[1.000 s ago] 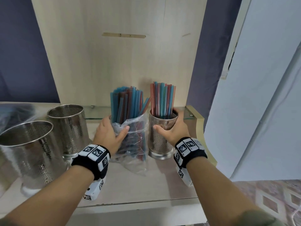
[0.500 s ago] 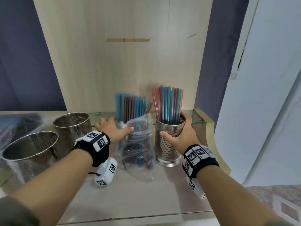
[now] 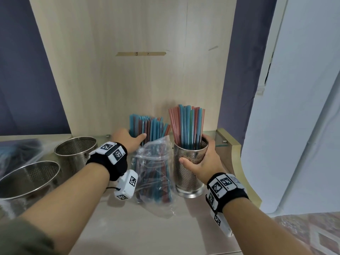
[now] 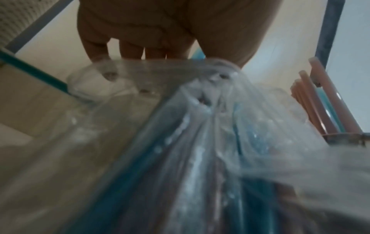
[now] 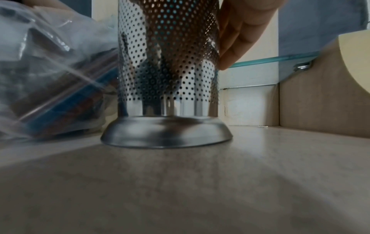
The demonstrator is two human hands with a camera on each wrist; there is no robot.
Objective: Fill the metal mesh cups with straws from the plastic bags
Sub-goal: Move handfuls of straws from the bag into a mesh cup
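A clear plastic bag of blue and red straws leans upright at the shelf's middle. My left hand grips the straws where they stick out of the bag's mouth; in the left wrist view the fingers curl over the bag. Right beside it stands a perforated metal cup holding pink, blue and red straws. My right hand is wrapped round this cup near its rim. The right wrist view shows the cup standing flat on the shelf.
Two bare mesh cups stand at the left, a nearer one and a farther one. Another bag of straws lies at the far left. A wooden back panel is close behind, and the shelf's curved side on the right.
My left hand slid up from the bag's side to the straws protruding at its top. The right hand stayed on the cup. My head moved back, so the view shifted.
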